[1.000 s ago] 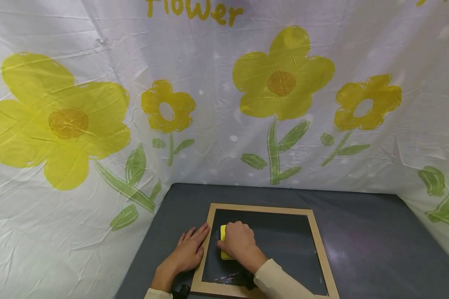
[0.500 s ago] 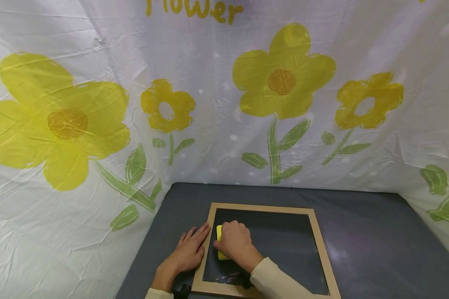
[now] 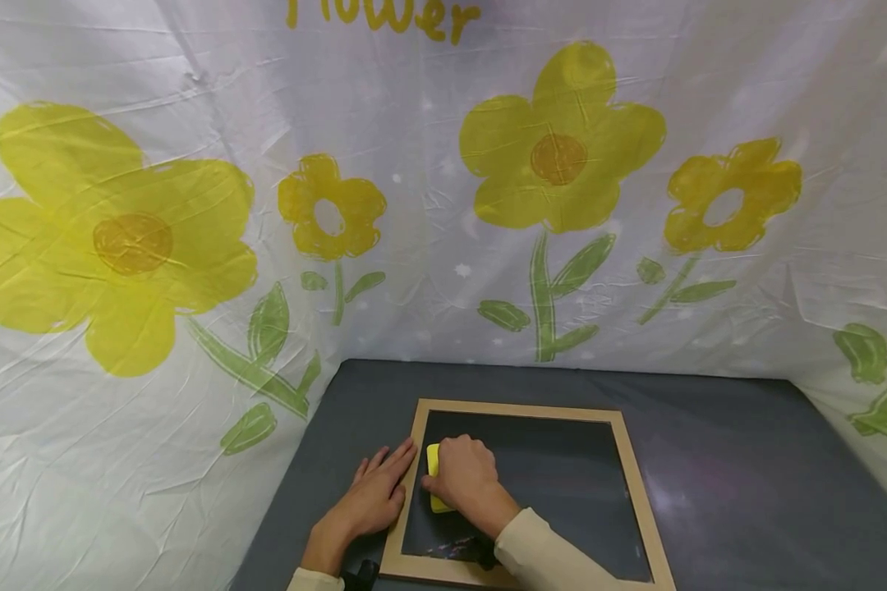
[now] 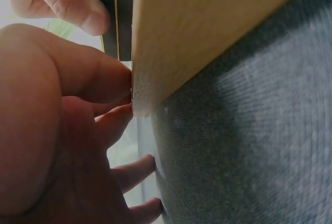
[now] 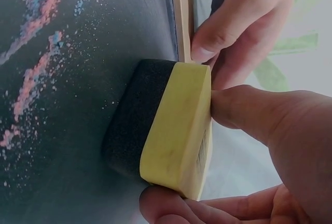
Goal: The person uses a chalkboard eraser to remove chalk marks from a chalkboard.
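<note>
A wood-framed chalkboard (image 3: 562, 492) lies flat on the dark table. My right hand (image 3: 469, 476) grips a chalkboard eraser (image 5: 171, 125), thumb on one side and fingers on the other. Its yellow back faces the palm and its black felt is against the board near the left side. Pink and blue chalk marks (image 5: 36, 73) with loose dust show close by, toward the board's near edge. On the left, my left hand (image 3: 367, 498) rests with fairly straight fingers against the wooden frame (image 4: 171, 32), some fingertips on the table cloth.
Dark grey cloth covers the table (image 3: 724, 476). A white fabric backdrop (image 3: 429, 320) with printed yellow flowers rises behind it and along both sides. A dark band (image 3: 362, 574) is at my left wrist, by the board's near left corner.
My right hand has shifted slightly left with the eraser, closer to the frame's left side, then nearly stopped. My left hand stays in place on the frame.
</note>
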### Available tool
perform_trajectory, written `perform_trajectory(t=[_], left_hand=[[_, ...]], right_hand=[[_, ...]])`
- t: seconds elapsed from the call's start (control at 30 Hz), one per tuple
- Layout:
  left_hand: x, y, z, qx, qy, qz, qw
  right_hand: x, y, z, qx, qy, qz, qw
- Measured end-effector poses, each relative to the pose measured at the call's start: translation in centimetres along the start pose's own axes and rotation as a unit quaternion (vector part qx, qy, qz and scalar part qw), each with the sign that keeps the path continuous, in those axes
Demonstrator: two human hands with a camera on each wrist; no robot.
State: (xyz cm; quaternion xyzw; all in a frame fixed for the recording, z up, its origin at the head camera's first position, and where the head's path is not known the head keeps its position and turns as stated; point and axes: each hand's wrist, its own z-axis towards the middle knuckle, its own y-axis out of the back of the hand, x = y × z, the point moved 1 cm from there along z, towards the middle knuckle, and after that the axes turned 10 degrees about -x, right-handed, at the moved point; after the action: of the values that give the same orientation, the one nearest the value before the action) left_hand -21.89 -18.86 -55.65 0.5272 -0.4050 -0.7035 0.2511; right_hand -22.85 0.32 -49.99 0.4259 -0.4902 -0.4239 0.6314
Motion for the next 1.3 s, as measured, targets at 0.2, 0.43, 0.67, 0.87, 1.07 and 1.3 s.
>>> perform_trajectory(t=[0.2,0.43,0.67,0.87,1.07,1.3], left_hand=[[0.1,-0.1,0.0,0.004,0.005,0.002,1.0],[0.0,-0.1,0.0,0.003,0.006,0.004,1.0],[0.0,-0.2,0.0,-0.001,0.0,0.01,1.0],[-0.1,-0.1,0.1,-0.002,0.002,0.012,0.9999],[-0.2,-0.1,0.0,-0.001,0.001,0.014,0.9999],[-0.4,0.2,0.1,0.005,0.007,0.008,0.9999]], right_hand=[[-0.3,0.1,-0.2,0.003,-0.008,0.006,1.0],[-0.9,0.2,-0.1,0.001,-0.011,0.011,1.0],[-1.5,0.4,-0.3,-0.001,-0.013,0.013,1.0],[-2.1,0.5,-0.4,-0.003,-0.02,0.012,1.0],[-2.5,0.8,-0.5,0.0,-0.029,0.014,0.999],[-3.1,1.2,-0.6,0.003,-0.039,0.009,0.999]])
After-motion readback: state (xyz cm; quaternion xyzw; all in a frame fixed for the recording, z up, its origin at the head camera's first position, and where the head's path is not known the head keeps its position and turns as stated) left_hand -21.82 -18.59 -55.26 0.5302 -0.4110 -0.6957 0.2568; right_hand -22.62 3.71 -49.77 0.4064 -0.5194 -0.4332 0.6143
